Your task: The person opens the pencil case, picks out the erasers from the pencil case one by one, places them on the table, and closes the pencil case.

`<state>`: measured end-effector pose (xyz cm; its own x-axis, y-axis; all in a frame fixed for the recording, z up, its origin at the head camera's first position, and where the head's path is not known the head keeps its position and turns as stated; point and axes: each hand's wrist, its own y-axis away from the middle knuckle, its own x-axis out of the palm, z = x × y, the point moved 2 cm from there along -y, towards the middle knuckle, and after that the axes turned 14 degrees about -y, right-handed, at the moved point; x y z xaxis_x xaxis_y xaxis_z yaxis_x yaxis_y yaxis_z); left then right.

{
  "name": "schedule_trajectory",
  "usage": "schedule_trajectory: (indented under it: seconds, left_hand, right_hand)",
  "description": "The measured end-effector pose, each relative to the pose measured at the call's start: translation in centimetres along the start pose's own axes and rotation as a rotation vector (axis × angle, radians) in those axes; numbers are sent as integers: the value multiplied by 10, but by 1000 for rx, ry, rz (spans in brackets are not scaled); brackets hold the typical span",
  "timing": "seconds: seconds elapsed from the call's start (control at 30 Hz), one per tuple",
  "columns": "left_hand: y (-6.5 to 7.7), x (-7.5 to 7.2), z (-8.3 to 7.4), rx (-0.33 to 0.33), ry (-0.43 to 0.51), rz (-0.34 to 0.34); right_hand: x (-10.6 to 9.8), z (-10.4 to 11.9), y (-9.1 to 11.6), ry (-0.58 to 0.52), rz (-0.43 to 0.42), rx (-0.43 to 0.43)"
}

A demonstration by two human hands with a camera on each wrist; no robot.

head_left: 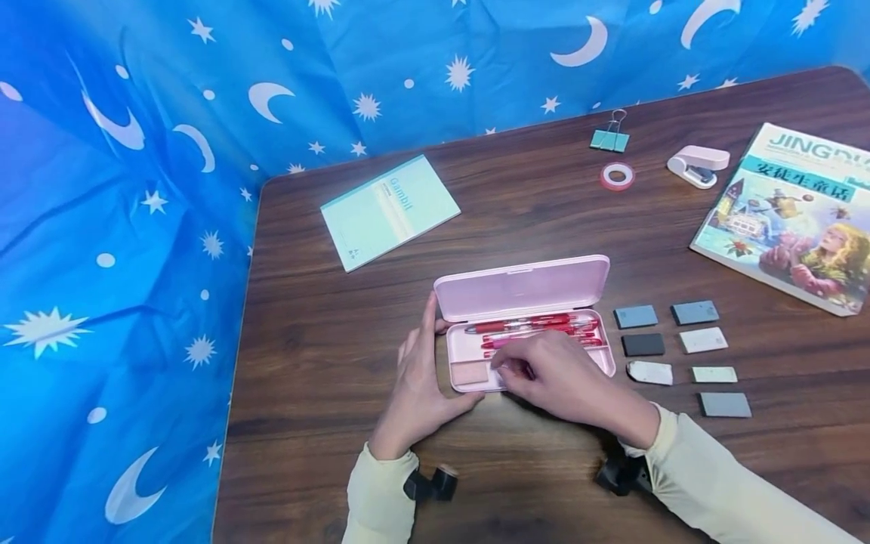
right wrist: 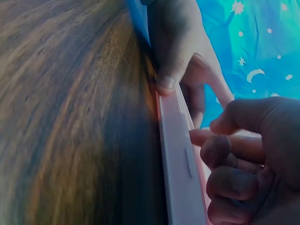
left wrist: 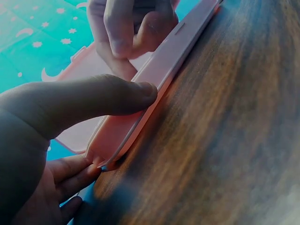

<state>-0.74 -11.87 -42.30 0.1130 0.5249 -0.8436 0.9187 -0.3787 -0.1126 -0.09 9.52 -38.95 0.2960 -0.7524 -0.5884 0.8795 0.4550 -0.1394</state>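
Note:
A pink pencil case [head_left: 522, 295] lies with its lid raised, holding several red pens [head_left: 516, 325] and, in its front left compartment, a pink eraser-like block [head_left: 470, 372]. My left hand [head_left: 420, 385] grips the case's left end; in the left wrist view its thumb [left wrist: 126, 96] presses the front wall while other fingers touch the end. Over the front compartment, my right hand [head_left: 553, 378] reaches in beside the pink block. The right wrist view shows that hand's fingers [right wrist: 232, 183] bent, with a fingertip hidden behind the front wall. Whether it pinches something is hidden.
Several erasers [head_left: 642, 345] stand in two columns right of the case. Farther back are a pale green notebook [head_left: 390, 211], a binder clip [head_left: 609, 140], a roll of tape [head_left: 617, 176], a small stapler [head_left: 698, 166] and a large book [head_left: 791, 219]. A blue curtain [head_left: 408, 68] borders the table.

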Motion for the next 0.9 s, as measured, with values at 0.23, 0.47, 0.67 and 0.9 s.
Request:
schedule_trajectory:
  seconds: [0.23, 0.47, 0.67, 0.9]
  left_hand:
    - [-2, -1, -3, -6, 6, 15]
    - [-1, -3, -3, -4, 7, 13]
    - [0, -3, -2, 1, 5, 0]
    - [1, -2, 0, 3, 16, -9]
  right_hand:
    - [7, 1, -1, -13, 8, 30]
    - [9, 2, -3, -150, -4, 36]
    - [14, 4, -7, -107, -29, 8]
    - [19, 5, -13, 25, -68, -45]
